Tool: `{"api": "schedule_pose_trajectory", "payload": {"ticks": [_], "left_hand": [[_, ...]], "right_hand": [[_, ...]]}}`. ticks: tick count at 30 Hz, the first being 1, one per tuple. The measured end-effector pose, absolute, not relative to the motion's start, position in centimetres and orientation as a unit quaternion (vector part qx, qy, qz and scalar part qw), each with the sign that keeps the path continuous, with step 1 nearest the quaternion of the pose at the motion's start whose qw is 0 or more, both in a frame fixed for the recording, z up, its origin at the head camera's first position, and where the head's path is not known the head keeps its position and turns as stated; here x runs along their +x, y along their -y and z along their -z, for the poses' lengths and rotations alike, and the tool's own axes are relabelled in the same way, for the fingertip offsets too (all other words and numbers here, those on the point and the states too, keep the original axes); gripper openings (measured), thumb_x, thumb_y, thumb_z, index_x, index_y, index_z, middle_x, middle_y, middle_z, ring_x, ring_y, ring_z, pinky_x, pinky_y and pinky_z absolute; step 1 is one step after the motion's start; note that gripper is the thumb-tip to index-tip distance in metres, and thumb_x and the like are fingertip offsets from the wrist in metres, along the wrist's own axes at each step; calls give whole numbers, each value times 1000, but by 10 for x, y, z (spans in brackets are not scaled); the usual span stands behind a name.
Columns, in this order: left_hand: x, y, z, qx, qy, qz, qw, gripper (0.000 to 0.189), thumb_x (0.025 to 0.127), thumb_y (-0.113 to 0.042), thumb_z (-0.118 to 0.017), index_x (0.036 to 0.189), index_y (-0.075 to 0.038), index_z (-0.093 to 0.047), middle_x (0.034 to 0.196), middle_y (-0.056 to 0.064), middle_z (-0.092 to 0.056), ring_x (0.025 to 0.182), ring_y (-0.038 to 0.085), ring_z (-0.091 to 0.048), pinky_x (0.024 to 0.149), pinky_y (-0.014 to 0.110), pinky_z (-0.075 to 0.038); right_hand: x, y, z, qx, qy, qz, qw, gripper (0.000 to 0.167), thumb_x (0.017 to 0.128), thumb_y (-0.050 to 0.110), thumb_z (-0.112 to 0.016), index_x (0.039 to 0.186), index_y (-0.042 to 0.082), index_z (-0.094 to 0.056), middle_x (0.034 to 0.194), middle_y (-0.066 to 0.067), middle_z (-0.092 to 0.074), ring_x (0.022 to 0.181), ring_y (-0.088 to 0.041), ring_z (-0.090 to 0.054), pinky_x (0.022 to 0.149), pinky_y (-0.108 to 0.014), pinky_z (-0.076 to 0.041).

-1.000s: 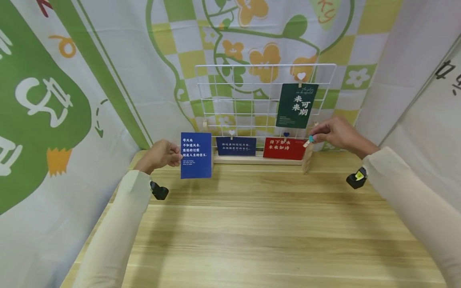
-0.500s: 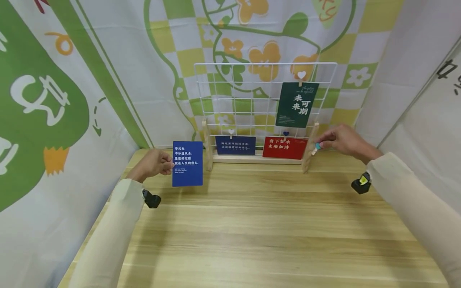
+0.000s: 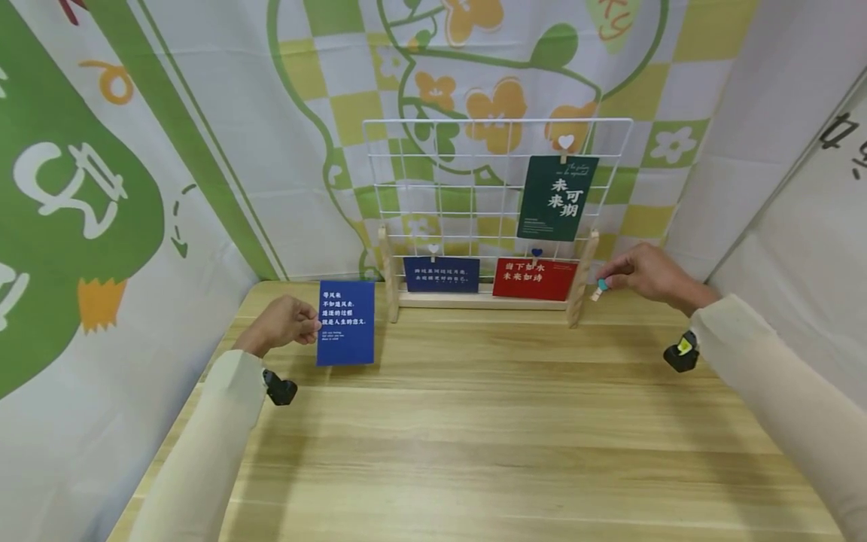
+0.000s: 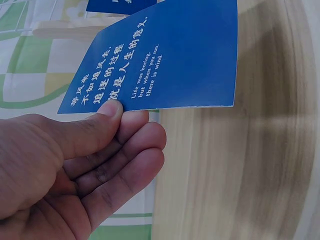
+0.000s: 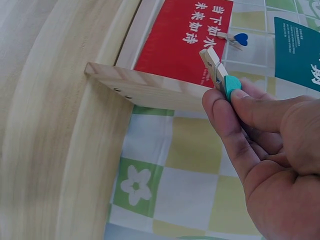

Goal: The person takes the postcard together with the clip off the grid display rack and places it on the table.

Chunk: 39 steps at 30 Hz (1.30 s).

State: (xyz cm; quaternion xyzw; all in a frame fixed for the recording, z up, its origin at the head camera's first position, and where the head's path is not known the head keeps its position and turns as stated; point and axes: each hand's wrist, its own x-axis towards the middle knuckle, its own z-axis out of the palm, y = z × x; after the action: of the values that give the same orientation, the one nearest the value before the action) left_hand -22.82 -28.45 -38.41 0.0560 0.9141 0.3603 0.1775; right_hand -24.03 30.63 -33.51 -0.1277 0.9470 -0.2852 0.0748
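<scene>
My left hand [image 3: 283, 325] pinches a blue card [image 3: 345, 324] with white lettering by its left edge, thumb on the printed face, left of the rack. In the left wrist view the blue card [image 4: 170, 60] tilts over the wooden table. Between thumb and forefinger, my right hand [image 3: 646, 275] holds a small wooden clothespin [image 5: 215, 70] with a teal ornament, just right of the rack. A white wire grid rack [image 3: 474, 187] on wooden feet bears a green card [image 3: 558, 199], a red card [image 3: 535, 278] and a dark blue card [image 3: 442, 275], each hung by a clothespin.
The wood-grain table [image 3: 433, 421] stretches in front of the rack. A patterned green and white cloth [image 3: 352, 113] hangs close behind it, with more cloth at both sides. A wooden foot [image 3: 581, 282] of the rack stands between the red card and my right hand.
My left hand has drawn the blue card left and toward me, off the rack's left foot. My right hand has moved slightly right and down with the clothespin, away from the rack.
</scene>
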Motion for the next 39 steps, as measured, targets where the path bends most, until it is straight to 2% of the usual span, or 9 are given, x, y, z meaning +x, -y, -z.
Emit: {"api": "schedule_pose_trajectory", "payload": {"ticks": [6,13,19,27,34,39], "left_hand": [[-225,290,391,63,-913,-361,178,14,97,1,-55,98,14,-62,89,25,-70,74,18,-70,69,30,-61],[-222,295,394,65,-915,-360,172,14,97,3,-55,97,15,-62,86,25,-70,71,18,-70,71,37,-61],[-221,299,398,69,-911,-365,179,13,96,5,-55,95,15,-62,82,21,-71,70,19,-70,71,38,-61],[-222,304,405,56,-911,-361,191,12,96,5,-55,95,14,-63,82,21,-70,72,18,-69,72,38,-61],[-217,309,408,52,-916,-347,195,13,97,4,-54,96,14,-63,83,22,-70,74,21,-70,73,40,-61],[-214,313,411,48,-916,-345,197,14,96,4,-55,97,15,-63,83,23,-71,71,21,-70,70,39,-61]], "right_hand": [[-241,-310,345,-132,-944,291,86,17,92,4,-66,106,-2,-74,97,-16,-76,89,-21,-72,81,-38,-57],[-244,-314,352,-127,-941,301,90,18,92,2,-65,107,-5,-72,98,-19,-75,89,-25,-72,79,-39,-58],[-243,-315,354,-121,-937,312,101,19,93,1,-63,108,-7,-71,101,-21,-74,91,-31,-73,83,-47,-57],[-241,-320,361,-127,-942,297,93,17,93,2,-64,106,-4,-73,103,-22,-73,89,-28,-73,82,-45,-58],[-240,-324,369,-132,-942,293,93,17,92,2,-65,105,-4,-73,114,-27,-68,93,-33,-72,84,-49,-57],[-240,-328,374,-138,-943,291,86,16,91,-1,-64,104,-5,-73,108,-27,-70,88,-30,-73,77,-42,-60]]}}
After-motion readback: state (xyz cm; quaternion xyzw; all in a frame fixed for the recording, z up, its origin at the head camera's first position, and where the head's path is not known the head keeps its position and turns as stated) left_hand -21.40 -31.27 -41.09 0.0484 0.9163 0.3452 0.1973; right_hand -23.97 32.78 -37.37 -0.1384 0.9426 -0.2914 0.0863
